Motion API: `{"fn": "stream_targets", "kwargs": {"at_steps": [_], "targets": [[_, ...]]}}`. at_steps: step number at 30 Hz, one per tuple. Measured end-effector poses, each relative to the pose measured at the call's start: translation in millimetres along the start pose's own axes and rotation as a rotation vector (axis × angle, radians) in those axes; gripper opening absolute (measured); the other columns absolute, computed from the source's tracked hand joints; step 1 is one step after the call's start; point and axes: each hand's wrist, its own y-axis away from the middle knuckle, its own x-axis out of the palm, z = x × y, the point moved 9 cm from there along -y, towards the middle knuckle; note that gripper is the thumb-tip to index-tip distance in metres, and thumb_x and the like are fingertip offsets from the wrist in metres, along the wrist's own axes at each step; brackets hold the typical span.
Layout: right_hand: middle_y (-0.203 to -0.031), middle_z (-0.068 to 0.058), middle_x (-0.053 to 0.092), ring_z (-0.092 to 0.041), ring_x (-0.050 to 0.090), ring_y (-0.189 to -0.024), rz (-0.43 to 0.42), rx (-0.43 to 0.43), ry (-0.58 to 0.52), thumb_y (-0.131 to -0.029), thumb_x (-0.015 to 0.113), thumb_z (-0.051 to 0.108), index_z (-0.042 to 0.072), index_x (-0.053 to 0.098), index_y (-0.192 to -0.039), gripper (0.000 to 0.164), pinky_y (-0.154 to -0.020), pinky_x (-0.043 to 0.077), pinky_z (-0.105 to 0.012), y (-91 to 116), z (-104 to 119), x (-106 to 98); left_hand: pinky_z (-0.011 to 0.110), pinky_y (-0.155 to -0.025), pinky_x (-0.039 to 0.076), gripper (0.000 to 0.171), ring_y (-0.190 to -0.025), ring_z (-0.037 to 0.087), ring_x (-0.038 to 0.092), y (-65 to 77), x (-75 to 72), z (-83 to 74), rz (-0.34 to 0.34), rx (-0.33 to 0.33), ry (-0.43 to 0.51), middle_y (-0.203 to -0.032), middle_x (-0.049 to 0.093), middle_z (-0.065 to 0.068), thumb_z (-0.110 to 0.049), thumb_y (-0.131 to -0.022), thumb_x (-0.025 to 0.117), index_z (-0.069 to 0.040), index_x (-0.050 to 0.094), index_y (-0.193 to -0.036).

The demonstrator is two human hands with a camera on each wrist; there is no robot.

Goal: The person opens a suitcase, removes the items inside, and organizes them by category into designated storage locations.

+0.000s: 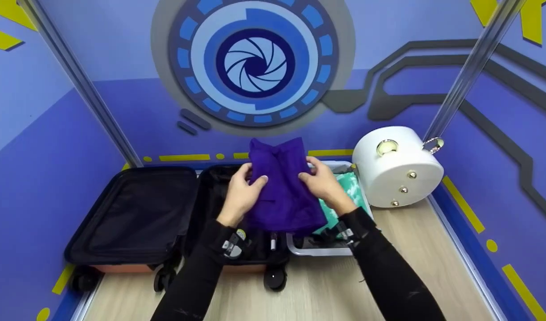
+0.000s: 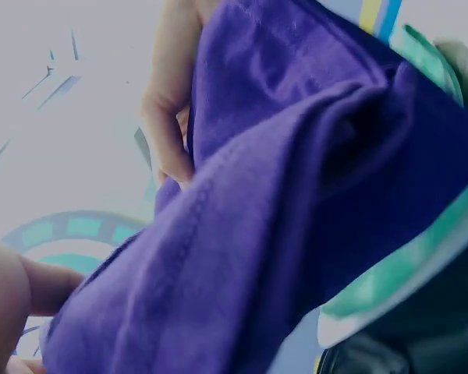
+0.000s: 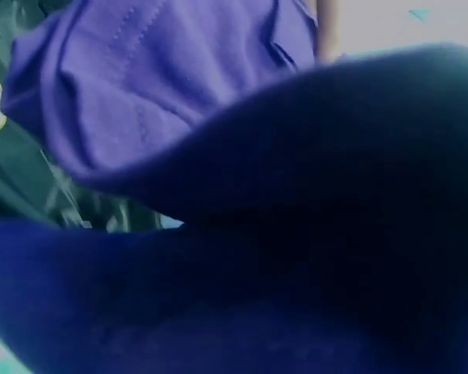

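A purple garment (image 1: 281,191) with stitched seams hangs between both hands, partly folded, above an open suitcase (image 1: 203,214) and a light-rimmed bin. Its exact kind cannot be made out. At its left edge, my left hand (image 1: 241,194) pinches the cloth, thumb on the near face. My right hand (image 1: 324,183) grips the opposite edge the same way. The left wrist view has the purple fabric (image 2: 242,195) drooping in a thick fold, fingers at its edge. Close cloth (image 3: 187,78) fills most of the right wrist view and hides the right fingers.
The black-lined other half (image 1: 141,214) of the suitcase lies to the left, with wheels facing me. Green-and-white patterned cloth (image 1: 351,191) lies in the light-rimmed bin (image 1: 322,252). A white round case (image 1: 395,169) with gold fittings stands at the right, near the wall.
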Motion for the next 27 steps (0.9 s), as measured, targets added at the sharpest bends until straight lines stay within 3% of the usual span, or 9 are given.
{"fn": "stream_targets", "kwargs": {"at_steps": [4,8,13,17,22,27], "targets": [[-0.155,-0.031,0.06,-0.042,0.063,-0.139,-0.014,0.012,0.075,-0.109,0.062,0.016,0.008,0.04,-0.17,0.065,-0.114,0.054,-0.053,2,-11,-34,0.046,-0.11,0.059,0.05,-0.126,0.031,0.072,-0.8,35.3,3.2,0.083,0.012,0.124,-0.138,0.074,0.02,-0.013,-0.1,0.074,-0.003,0.065,-0.148],[-0.154,-0.031,0.062,-0.041,0.065,-0.137,-0.01,0.023,0.114,-0.109,0.06,0.014,0.006,0.039,-0.17,0.065,-0.112,0.055,-0.05,5,-23,-60,0.044,-0.11,0.06,0.059,-0.13,0.033,0.073,2.2,66.2,5.8,0.198,0.011,0.187,-0.147,0.07,0.021,-0.008,-0.102,0.069,-0.002,0.056,-0.159],[-0.149,-0.031,0.066,-0.034,0.07,-0.127,-0.029,0.008,0.125,-0.108,0.059,0.009,-0.002,0.04,-0.167,0.063,-0.107,0.056,-0.042,5,-39,-82,0.043,-0.109,0.061,0.072,-0.135,0.033,0.07,6.6,89.1,13.9,0.284,-0.034,0.242,-0.162,0.059,0.021,-0.003,-0.102,0.064,-0.006,0.04,-0.17],[-0.146,-0.033,0.067,-0.037,0.071,-0.126,-0.072,-0.01,0.213,-0.107,0.06,0.008,-0.006,0.041,-0.165,0.063,-0.111,0.056,-0.047,3,-53,-97,0.042,-0.105,0.061,0.08,-0.138,0.034,0.068,11.1,103.5,24.9,0.348,-0.098,0.261,-0.17,0.05,0.02,0.002,-0.101,0.058,-0.015,0.032,-0.175],[-0.15,-0.035,0.064,-0.048,0.064,-0.138,-0.082,-0.003,0.321,-0.108,0.058,0.01,-0.004,0.04,-0.166,0.062,-0.118,0.051,-0.059,0,-77,-108,0.047,-0.111,0.058,0.083,-0.147,0.04,0.06,14.7,114.0,41.7,0.386,-0.098,0.158,-0.175,0.041,0.023,0.004,-0.099,0.056,-0.014,0.03,-0.176],[-0.148,-0.036,0.063,-0.053,0.061,-0.138,-0.062,0.01,0.51,-0.106,0.057,0.01,-0.002,0.045,-0.163,0.06,-0.116,0.051,-0.063,0,-106,-108,0.053,-0.123,0.048,0.056,-0.151,0.039,0.056,19.7,113.8,59.3,0.36,-0.051,-0.124,-0.167,0.054,0.02,-0.003,-0.099,0.063,-0.005,0.062,-0.155]]}}
